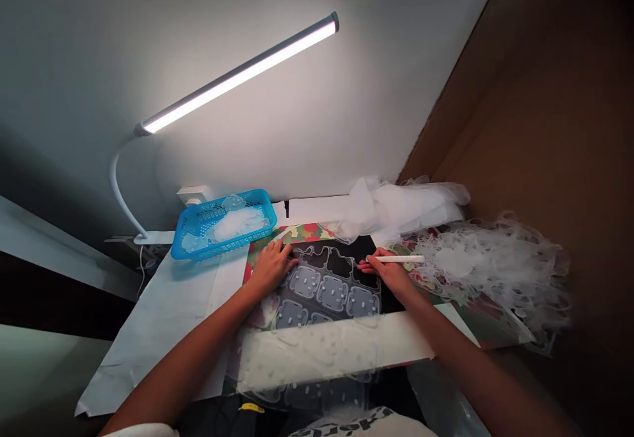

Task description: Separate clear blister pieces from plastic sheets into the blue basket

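A clear, flexible-looking sheet of moulded rounded pieces (pixel 333 293) lies over a black surface (pixel 393 298). Along its far edge are open outlines where the black shows through. My left hand (pixel 271 267) rests on the sheet's far left corner, fingers spread and lying flat. Pinched in my right hand (pixel 389 270) is a white pen-like tool (pixel 403 259), its back end pointing right. The tool's tip is hidden by my fingers, close to the outlines at the sheet's far right.
A blue plastic basket (pixel 225 249) holding translucent pieces stands at the back left. Beside it rises a lit lamp (pixel 242 74). Clear scraps (pixel 485 265) are heaped at the right, with white film (pixel 406 206) behind. Brown cardboard (pixel 545 113) borders the right side.
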`<state>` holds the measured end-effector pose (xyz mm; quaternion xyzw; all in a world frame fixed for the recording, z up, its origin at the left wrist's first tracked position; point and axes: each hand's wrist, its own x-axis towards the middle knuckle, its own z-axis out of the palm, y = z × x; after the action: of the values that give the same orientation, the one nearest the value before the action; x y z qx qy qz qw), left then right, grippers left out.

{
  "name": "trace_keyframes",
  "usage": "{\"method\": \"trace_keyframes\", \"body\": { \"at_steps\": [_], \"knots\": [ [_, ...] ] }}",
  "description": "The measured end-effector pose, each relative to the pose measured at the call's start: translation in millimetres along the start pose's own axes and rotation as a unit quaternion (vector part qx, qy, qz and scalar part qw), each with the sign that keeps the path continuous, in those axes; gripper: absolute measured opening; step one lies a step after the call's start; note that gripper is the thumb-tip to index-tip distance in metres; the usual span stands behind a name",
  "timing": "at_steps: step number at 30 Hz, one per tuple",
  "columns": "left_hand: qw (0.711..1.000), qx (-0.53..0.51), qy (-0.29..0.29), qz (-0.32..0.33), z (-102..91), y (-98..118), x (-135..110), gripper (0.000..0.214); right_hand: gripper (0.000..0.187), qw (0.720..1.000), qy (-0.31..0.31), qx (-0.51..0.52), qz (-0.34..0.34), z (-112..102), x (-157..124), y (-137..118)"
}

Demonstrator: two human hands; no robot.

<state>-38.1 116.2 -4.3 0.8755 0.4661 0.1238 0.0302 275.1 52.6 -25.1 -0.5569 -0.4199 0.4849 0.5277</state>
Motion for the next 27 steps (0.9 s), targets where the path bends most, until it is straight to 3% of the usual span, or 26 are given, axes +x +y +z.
{"method": "trace_keyframes", "body": {
  "at_steps": [5,9,12,14,16,18,20,23,27],
  "knots": [
    [0.999,0.036,-0.021,0.006,-0.8,-1,27,0.015,0.042,0.987,0.105,-0.054,-0.105,-26,32,0],
    [0.999,0.053,0.002,0.003,-10.7,-3,64,0.012,0.043,0.98,0.114,-0.095,-0.134,-37,55,-11],
    [0.997,0.063,0.032,-0.009,-10.0,10,73,0.018,0.043,0.979,0.103,-0.112,-0.136,-41,56,-20],
    [0.997,0.055,0.041,0.017,-2.5,29,64,0.025,0.038,0.97,0.11,-0.147,-0.158,-43,46,-24],
    [0.995,0.021,0.028,0.097,10.1,54,45,0.033,0.029,0.954,0.101,-0.203,-0.196,-43,30,-27],
    [0.984,-0.024,-0.001,0.178,23.6,77,22,0.047,0.024,0.942,0.036,-0.253,-0.217,-38,11,-29],
    [0.975,-0.053,-0.032,0.215,32.9,90,2,0.06,0.021,0.937,-0.057,-0.273,-0.21,-29,-7,-30],
    [0.966,-0.078,-0.062,0.237,33.3,92,-17,0.063,0.019,0.926,-0.136,-0.292,-0.195,-18,-25,-29],
    [0.958,-0.097,-0.088,0.256,18.7,87,-19,0.063,0.017,0.921,-0.16,-0.304,-0.186,-15,-32,-26]
  ]
}}
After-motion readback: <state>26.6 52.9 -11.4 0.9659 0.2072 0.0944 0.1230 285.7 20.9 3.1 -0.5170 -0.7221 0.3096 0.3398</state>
